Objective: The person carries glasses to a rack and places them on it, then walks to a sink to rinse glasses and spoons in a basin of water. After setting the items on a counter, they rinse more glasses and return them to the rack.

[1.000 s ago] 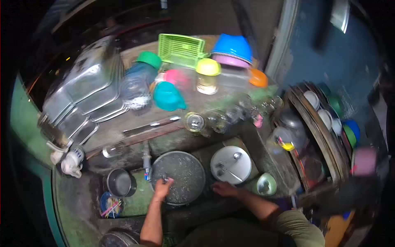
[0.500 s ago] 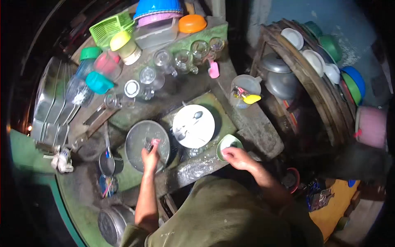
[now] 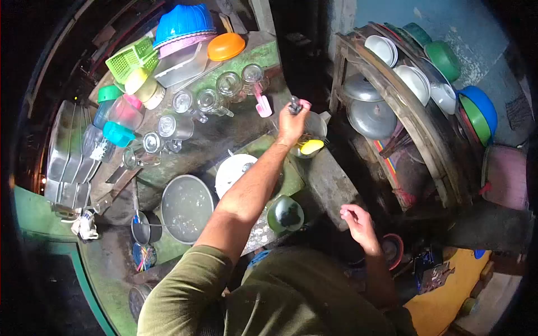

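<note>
My left hand (image 3: 293, 122) is stretched far forward, its fingers wrapped round shiny metal cutlery (image 3: 295, 105) whose exact kind is hard to make out. It is just beside a translucent container (image 3: 320, 120) with a yellow spoon (image 3: 311, 147) sticking out. Held off to the right, my right hand (image 3: 360, 227) has loosely bent fingers and nothing in them. Below the left forearm, a white plate (image 3: 225, 175) with a spoon on it is partly covered. A pale green bowl (image 3: 278, 223) with a dark scrubber-like lump inside stands near the front edge. A grey basin (image 3: 188, 215) holds water.
Several glass mugs (image 3: 183, 102) line the counter, with a pink scoop (image 3: 263, 106) by them. At the back stand a blue basin (image 3: 184, 27) and an orange bowl (image 3: 226, 47). A wooden rack (image 3: 417, 106) holds bowls and pots. A saucepan (image 3: 147, 228) is at left.
My left hand has left the basin and reached forward and right to the utensil container, carrying cutlery. My right hand has moved off the green bowl to the right. The view has shifted.
</note>
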The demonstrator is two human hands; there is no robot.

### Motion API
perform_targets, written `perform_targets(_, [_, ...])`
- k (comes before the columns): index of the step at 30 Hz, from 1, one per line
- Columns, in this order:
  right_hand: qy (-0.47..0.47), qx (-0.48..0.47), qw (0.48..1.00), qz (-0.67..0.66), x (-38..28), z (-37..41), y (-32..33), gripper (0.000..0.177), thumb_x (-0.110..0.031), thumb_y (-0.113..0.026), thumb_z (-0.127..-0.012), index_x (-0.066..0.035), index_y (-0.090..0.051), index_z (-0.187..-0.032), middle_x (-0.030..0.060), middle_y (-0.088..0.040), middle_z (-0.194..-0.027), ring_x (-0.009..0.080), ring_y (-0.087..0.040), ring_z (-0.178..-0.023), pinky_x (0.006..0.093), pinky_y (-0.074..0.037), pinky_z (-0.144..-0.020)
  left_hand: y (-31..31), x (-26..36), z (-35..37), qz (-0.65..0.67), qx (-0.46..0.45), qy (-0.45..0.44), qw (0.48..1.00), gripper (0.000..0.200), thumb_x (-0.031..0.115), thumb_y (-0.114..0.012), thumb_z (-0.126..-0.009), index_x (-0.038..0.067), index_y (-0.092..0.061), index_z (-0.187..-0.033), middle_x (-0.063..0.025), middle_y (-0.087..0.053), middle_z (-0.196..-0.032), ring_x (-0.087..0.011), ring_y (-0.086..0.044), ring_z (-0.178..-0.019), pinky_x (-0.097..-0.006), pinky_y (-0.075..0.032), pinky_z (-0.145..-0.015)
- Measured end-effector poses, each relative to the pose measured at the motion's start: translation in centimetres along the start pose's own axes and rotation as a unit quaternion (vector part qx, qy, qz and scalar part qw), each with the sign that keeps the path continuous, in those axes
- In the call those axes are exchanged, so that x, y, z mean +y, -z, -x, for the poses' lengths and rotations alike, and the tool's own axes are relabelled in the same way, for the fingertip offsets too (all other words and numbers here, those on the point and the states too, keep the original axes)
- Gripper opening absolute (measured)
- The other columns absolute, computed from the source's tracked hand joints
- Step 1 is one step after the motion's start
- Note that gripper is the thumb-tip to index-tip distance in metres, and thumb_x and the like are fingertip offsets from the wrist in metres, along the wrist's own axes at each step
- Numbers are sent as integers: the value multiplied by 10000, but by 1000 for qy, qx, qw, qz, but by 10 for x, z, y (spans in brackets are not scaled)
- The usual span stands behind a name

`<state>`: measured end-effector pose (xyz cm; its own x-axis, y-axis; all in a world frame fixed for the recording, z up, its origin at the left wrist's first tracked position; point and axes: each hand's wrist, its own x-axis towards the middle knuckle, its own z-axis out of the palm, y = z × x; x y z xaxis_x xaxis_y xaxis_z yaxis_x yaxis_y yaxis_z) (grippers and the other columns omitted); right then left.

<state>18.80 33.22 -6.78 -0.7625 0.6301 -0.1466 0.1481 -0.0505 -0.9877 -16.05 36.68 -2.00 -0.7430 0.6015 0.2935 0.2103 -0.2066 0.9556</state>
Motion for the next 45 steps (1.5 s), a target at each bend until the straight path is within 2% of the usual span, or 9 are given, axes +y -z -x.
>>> perform_targets(4, [-16, -16, 1000, -3, 20, 6, 10, 231, -109, -558, -940, 52, -580, -1104, 96, -649, -979, 120, -609, -853, 239, -487, -774, 3, -2, 14, -227, -105, 11, 968, 398, 227, -778, -741, 29, -642, -1058, -130, -672, -1038, -215, -652, -928, -327, -509, -851])
perform_targets(9, [-51, -49, 997, 5, 7, -20, 1, 234, -115, -555, -940, 50, -583, -1103, 115, -652, -983, 149, -622, -863, 276, -505, -800, 27, 32, 60, -403, -101, -99, 904, 912, 332, -765, -719, -4, -281, -1415, -265, -333, -1421, -415, -261, -1358, -449, -252, -1122])
perform_targets(15, [-10, -69, 997, 24, -11, -53, -28, 229, -115, -575, -930, 49, -595, -1090, 94, -660, -943, 117, -612, -848, 255, -495, -768, 61, 0, 74, -277, -14, -125, 953, 149, 103, -687, -786, 68, -696, -930, -124, -616, -834, -293, -610, -751, -379, -512, -699])
perform_targets(20, [-13, -85, 996, 19, -29, -47, -56, 196, -76, -559, -930, 51, -600, -1074, 87, -659, -933, 113, -610, -839, 250, -495, -769, 39, 26, 34, -337, -78, -179, 921, 240, 168, -686, -773, 61, -649, -984, -158, -632, -948, -343, -610, -936, -435, -499, -813])
perform_targets(27, [-42, -80, 994, 63, -19, -21, -56, 223, -104, -531, -937, 43, -590, -1096, 86, -661, -944, 123, -610, -841, 255, -488, -780, 9, 44, 13, -539, -252, -18, 804, 210, 236, -618, -815, 135, -705, -978, -86, -626, -1071, -301, -578, -1023, -403, -488, -863])
perform_targets(31, [-43, -67, 994, 78, -10, -5, -46, 242, -146, -512, -951, 32, -575, -1103, 82, -657, -943, 113, -608, -802, 239, -483, -729, 6, 17, 44, -477, -199, -103, 850, 248, 245, -653, -810, 122, -684, -1023, -80, -614, -1106, -296, -565, -1046, -405, -437, -908])
perform_targets(33, [-38, -63, 993, 94, -7, -3, -39, 244, -151, -516, -949, 27, -574, -1106, 79, -657, -937, 118, -612, -808, 239, -483, -728, 25, 21, 81, -280, -12, -280, 918, 253, 187, -673, -795, 109, -665, -1035, -71, -607, -1123, -288, -557, -1052, -414, -403, -925])
perform_targets(39, [-94, -17, 992, 88, 19, 11, -7, 235, -143, -534, -939, 24, -598, -1092, 98, -659, -950, 136, -619, -824, 270, -497, -768, 204, -62, 189, -392, 53, 16, 918, 279, 2, -559, -770, 36, -658, -1029, -178, -659, -993, -338, -616, -933, -422, -471, -851])
perform_targets(45, [-105, -64, 975, 185, -3, 11, -28, 227, -137, -557, -926, 28, -607, -1073, 85, -661, -951, 136, -627, -859, 275, -495, -779, 269, -125, 173, -614, -60, 150, 773, 382, 272, -655, -767, 173, -617, -1133, -101, -625, -1099, -304, -581, -986, -412, -477, -869])
